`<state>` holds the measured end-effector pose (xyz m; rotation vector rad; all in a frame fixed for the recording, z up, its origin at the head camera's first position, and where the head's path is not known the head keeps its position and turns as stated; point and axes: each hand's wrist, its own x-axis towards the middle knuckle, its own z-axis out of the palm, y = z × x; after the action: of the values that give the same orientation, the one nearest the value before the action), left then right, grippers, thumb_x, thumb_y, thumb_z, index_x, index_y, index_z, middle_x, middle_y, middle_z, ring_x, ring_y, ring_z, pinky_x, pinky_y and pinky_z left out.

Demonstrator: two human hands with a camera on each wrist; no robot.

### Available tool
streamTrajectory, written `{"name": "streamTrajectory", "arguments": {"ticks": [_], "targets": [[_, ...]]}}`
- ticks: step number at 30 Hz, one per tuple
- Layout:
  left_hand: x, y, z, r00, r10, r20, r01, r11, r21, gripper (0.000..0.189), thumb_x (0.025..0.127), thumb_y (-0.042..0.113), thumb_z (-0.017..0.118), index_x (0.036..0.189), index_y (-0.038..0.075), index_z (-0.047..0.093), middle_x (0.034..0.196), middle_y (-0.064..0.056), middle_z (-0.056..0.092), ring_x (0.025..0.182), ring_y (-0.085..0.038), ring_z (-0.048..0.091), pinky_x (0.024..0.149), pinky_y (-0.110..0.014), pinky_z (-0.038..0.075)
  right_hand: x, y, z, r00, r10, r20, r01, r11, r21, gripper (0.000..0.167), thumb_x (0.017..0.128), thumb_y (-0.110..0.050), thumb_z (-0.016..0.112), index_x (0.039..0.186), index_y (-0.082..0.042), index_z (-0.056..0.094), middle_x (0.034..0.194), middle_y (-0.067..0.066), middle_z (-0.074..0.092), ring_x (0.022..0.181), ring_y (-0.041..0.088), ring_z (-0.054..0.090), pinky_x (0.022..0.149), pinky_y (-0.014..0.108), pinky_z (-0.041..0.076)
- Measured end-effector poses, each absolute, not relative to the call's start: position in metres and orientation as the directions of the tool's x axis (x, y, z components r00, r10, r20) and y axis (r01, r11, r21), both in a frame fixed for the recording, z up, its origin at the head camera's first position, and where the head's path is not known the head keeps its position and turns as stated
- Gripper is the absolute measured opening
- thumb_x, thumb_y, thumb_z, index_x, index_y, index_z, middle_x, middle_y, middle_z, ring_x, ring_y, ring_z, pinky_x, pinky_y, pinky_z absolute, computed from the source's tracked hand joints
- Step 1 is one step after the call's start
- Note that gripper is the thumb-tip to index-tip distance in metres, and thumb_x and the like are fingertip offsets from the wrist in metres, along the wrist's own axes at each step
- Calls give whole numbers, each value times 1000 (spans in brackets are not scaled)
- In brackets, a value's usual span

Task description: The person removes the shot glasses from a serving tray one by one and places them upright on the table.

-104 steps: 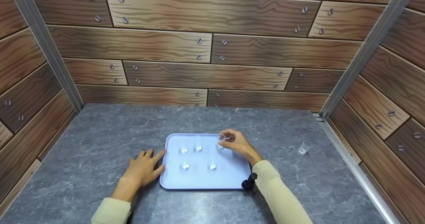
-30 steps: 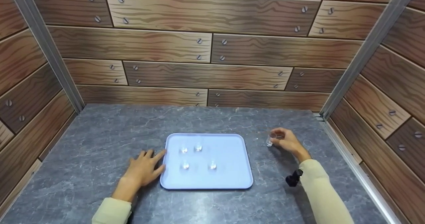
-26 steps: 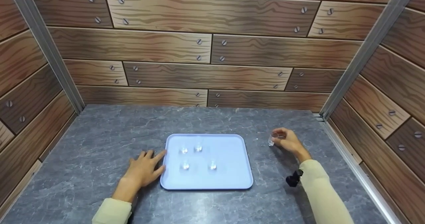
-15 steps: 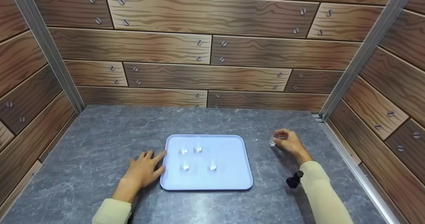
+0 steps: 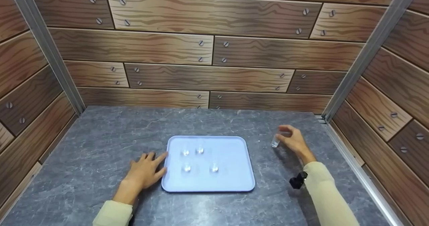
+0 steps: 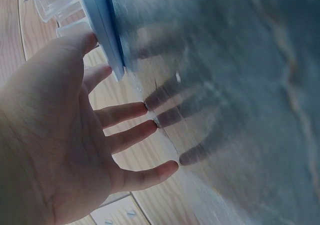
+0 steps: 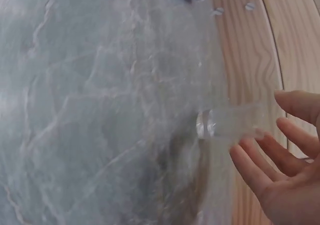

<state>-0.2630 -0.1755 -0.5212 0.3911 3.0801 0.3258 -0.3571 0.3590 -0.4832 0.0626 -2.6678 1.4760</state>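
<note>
A clear shot glass (image 5: 275, 142) stands upright on the grey table right of the tray. Around its upper part is my right hand (image 5: 295, 141), with thumb and fingers parted; in the right wrist view a gap shows between the thumb and the glass (image 7: 230, 123). My left hand (image 5: 144, 171) lies spread on the table, its thumb and index finger touching the left edge of the light blue tray (image 5: 234, 179). Several clear glasses stand on that tray, among them a front left glass (image 5: 187, 167) and a front right glass (image 5: 214, 167).
Wood-patterned walls (image 5: 214, 48) close off the back and both sides of the table (image 5: 134, 122). A metal rail (image 5: 358, 172) runs along the right edge. A black device (image 5: 297, 180) is strapped to my right wrist.
My right hand has carried one glass from the tray's back right corner to the table on the right, and its fingers have now parted from it. My left hand has stayed put.
</note>
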Motion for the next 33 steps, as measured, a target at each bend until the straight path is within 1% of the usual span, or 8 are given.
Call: {"name": "streamTrajectory", "arguments": {"ticks": [5,9,12,14,17,21,27,33], "targets": [[-263,-177,-521,-969,246,-6,240,948,209,57,103,45,57,155,25,47,145,-25,55,134,-51,50,96,-83,39,-355,332,-473,-967,106,232,-157,472,-868,42,95,-2,69,134,10,59,138,31,60,132,42,57,111,37,50],[-263,-177,-521,-970,243,-3,238,950,205,57,103,45,57,155,24,47,145,-25,55,134,-51,50,96,-83,38,-353,304,-468,-954,92,284,-220,427,-877,37,93,2,70,129,10,63,134,28,64,128,35,59,109,28,51],[-263,-176,-521,-970,245,-3,239,949,206,57,103,45,57,155,24,48,145,-25,55,134,-52,50,96,-84,38,-348,286,-467,-951,43,307,-263,411,-873,34,90,4,72,124,9,66,128,28,67,124,35,62,105,27,53],[-264,-176,-522,-970,244,-9,237,949,209,57,103,46,57,155,25,48,145,-25,55,135,-52,50,96,-84,38,-343,275,-468,-950,2,312,-285,402,-870,32,90,4,73,121,10,67,125,28,68,123,41,63,107,39,54],[-264,-176,-522,-970,244,-19,234,948,216,57,103,46,56,155,25,48,145,-24,55,134,-52,50,96,-85,37,-336,263,-471,-953,-59,297,-297,380,-876,32,90,4,74,120,10,68,123,30,68,121,44,63,107,48,53],[-263,-177,-522,-971,239,-20,229,950,212,57,103,46,56,155,25,48,144,-25,55,133,-51,51,95,-85,38,-329,251,-476,-950,-180,254,-304,361,-882,34,91,1,74,122,10,66,125,34,66,122,47,62,107,51,52],[-263,-176,-523,-971,240,-13,231,949,215,57,103,45,56,155,25,47,145,-25,54,134,-51,50,96,-84,38,-320,234,-482,-901,-384,201,-342,346,-873,38,94,-7,73,126,11,63,129,34,64,124,55,58,108,57,50],[-263,-175,-523,-969,248,-8,241,946,218,57,104,46,55,156,26,46,146,-25,53,136,-51,49,96,-84,38,-312,219,-486,-861,-494,121,-312,326,-893,40,94,-7,73,129,9,62,131,36,62,125,54,58,109,56,49]]}}
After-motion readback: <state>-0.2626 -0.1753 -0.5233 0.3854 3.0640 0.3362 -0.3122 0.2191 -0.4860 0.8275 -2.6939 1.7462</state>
